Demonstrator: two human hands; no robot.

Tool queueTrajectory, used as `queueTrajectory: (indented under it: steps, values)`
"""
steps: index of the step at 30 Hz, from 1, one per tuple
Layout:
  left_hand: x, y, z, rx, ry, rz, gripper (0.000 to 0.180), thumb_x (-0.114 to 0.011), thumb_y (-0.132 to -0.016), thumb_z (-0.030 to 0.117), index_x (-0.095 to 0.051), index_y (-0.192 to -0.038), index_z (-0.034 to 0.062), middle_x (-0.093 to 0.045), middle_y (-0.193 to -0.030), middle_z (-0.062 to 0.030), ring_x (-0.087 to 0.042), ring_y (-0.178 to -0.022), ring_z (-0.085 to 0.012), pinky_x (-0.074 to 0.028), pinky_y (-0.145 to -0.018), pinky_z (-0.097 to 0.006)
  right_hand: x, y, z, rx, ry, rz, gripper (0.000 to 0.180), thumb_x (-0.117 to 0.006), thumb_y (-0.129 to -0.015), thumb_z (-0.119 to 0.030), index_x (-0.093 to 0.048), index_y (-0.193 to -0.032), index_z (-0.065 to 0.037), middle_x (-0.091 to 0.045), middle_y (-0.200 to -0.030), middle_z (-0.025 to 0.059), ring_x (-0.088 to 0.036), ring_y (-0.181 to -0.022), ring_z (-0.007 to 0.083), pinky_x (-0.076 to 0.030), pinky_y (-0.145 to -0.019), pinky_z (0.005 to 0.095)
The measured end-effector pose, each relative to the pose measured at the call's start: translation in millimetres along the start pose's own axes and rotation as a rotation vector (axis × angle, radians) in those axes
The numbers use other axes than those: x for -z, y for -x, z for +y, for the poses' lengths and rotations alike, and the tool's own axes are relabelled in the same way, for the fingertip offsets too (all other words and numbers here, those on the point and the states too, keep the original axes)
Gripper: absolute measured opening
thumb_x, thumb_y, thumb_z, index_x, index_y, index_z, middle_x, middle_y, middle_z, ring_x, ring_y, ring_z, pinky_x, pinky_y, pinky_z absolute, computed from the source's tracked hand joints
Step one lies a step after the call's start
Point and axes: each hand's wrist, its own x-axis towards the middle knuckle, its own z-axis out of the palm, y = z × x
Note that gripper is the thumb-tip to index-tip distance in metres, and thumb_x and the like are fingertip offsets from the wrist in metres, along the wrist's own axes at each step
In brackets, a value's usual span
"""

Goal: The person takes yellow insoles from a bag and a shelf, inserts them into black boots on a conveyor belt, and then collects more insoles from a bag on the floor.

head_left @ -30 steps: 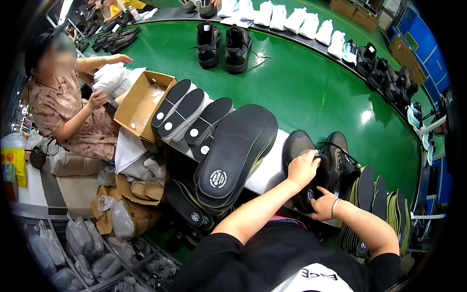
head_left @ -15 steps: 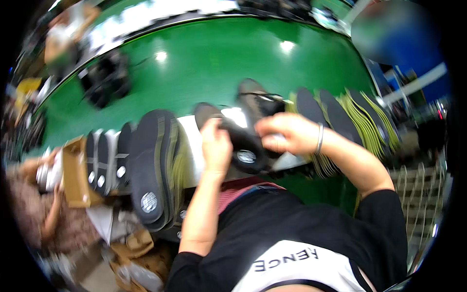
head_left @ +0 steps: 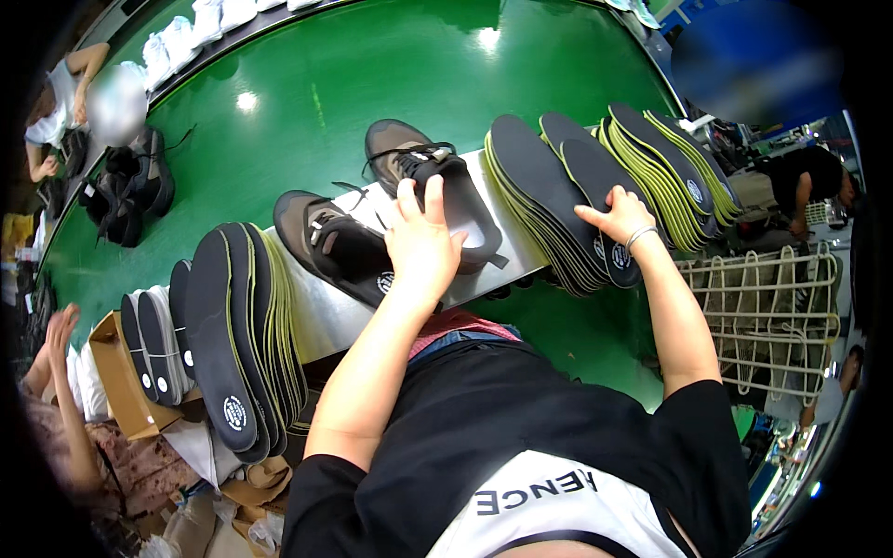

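Two brown-and-black lace-up shoes stand side by side on a metal platform (head_left: 321, 339), toes pointing away from me. My left hand (head_left: 420, 246) is over the opening of the right shoe (head_left: 395, 149), fingers spread against its collar. This shoe's inside looks pale. In the left shoe (head_left: 312, 228), a dark insole with a white round print shows at the heel, partly behind my left hand. My right hand (head_left: 619, 221) has its thumb over a dark insole (head_left: 595, 172) and its fingers at the edge, on top of an insole stack (head_left: 521, 167).
More green-edged insoles (head_left: 642, 177) stand at the right, and another stack (head_left: 223, 344) at the left. Beyond it are bundled insoles (head_left: 153, 344) and a cardboard box (head_left: 126, 381). Dark shoes (head_left: 130, 191) sit on the green table (head_left: 279, 139). Other people work at left and right.
My right hand has left the shoes and moved right to the insole stack. My left hand has shifted from the left shoe to the right shoe's opening. The view has turned.
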Motion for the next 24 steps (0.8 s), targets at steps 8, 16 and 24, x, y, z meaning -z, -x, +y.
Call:
queueTrajectory:
  steps: [8,16,24]
  values:
    - [-4.9,-20.6,-10.9,0.272,0.085,-0.283,0.081,-0.049,-0.077,0.021,0.009,-0.128,-0.0044,-0.058,-0.074,-0.0239,-0.057,-0.065,-0.0383,-0.046,-0.062,-0.044,-4.6,-11.4,18.2,0.146,-0.172,0.396,0.043,-0.063,-0.060,-0.041,-0.051,-0.075,-0.002,-0.053,-0.081,0.0144,-0.052,-0.079,0.0277,-0.042,-0.069,0.0352]
    - [24.4,-32.6,-25.8,0.563,1.633,0.190,0.051,-0.045,-0.080,0.004,-0.022,-0.125,0.0022,-0.055,-0.073,-0.0068,-0.053,-0.061,-0.0133,-0.043,-0.057,-0.022,40.7,80.9,-18.3,0.314,-1.320,-0.476,0.031,-0.046,-0.078,-0.029,-0.050,-0.081,0.002,-0.052,-0.062,0.0096,-0.053,-0.046,0.0180,-0.048,-0.043,0.0282]
    - [-16.0,-47.9,-14.7,-0.122,0.388,0.356,0.034,-0.059,-0.067,0.021,-0.053,-0.098,0.0072,-0.052,-0.092,-0.0108,-0.049,-0.090,-0.0259,-0.036,-0.078,-0.038,49.2,91.9,-44.9,0.570,-0.869,-0.523,0.023,-0.051,-0.074,-0.015,-0.051,-0.080,0.007,-0.053,-0.070,0.0110,-0.052,-0.043,0.0183,-0.047,-0.041,0.0262]
